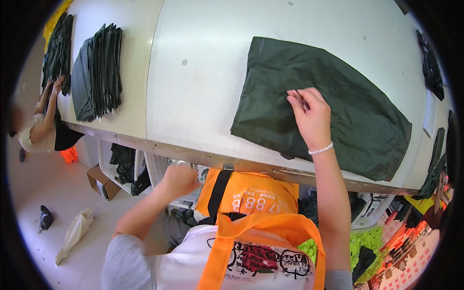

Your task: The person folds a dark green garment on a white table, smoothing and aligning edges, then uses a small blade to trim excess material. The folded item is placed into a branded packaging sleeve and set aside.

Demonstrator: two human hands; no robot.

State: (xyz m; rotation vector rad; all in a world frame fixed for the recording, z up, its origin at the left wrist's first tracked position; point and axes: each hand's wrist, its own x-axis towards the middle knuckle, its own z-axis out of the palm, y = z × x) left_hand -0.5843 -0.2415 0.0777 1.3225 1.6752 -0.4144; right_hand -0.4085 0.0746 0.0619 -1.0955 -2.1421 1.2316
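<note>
A dark green cloth piece (285, 72) with a curved far edge lies spread on the pale table, right of the middle. Over it is my right hand (313, 116), fingers pinched round a small dark narrow tool (302, 100). Its exact kind is too small to tell. A band of white beads circles that wrist. My left hand (179, 180) is curled closed just below the table's front edge, in front of my body and apart from the cloth. What it holds, if anything, is hidden.
The pale table (193, 96) has a bent-looking front edge. A stack of folded dark green pieces (99, 72) stands at its left. Beyond, another person (41, 130) handles dark cloth. White crates (108, 159) and a cardboard box (101, 181) sit below. An orange apron (256, 193) covers my lap.
</note>
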